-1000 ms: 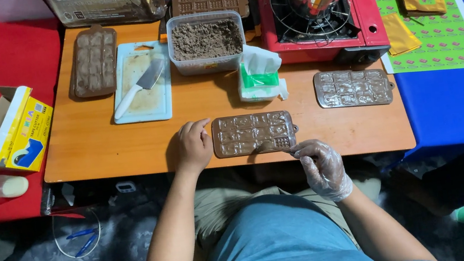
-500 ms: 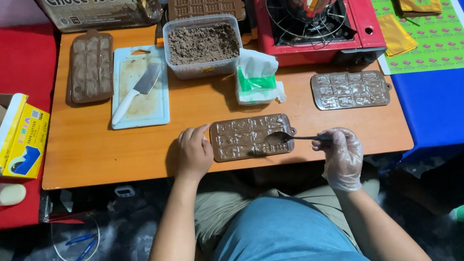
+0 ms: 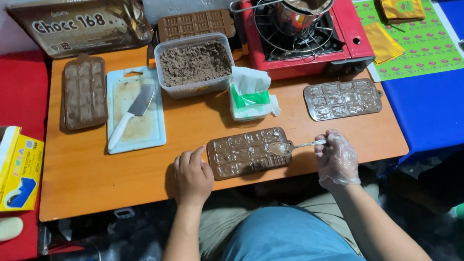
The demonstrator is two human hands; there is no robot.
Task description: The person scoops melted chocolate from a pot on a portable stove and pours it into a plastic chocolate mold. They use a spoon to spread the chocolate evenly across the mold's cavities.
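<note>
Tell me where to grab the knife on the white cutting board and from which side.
Take the knife by its white handle, the end lying toward the board's near left corner. Come from above on that near-left side: the blade points away up-right across the cutting board, and the handle looks free of other things.

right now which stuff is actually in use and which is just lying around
In use:
left hand steadying chocolate mould
gloved right hand holding spoon over it

Lying about:
knife on cutting board
crumb tub
second mould
yellow box
</note>
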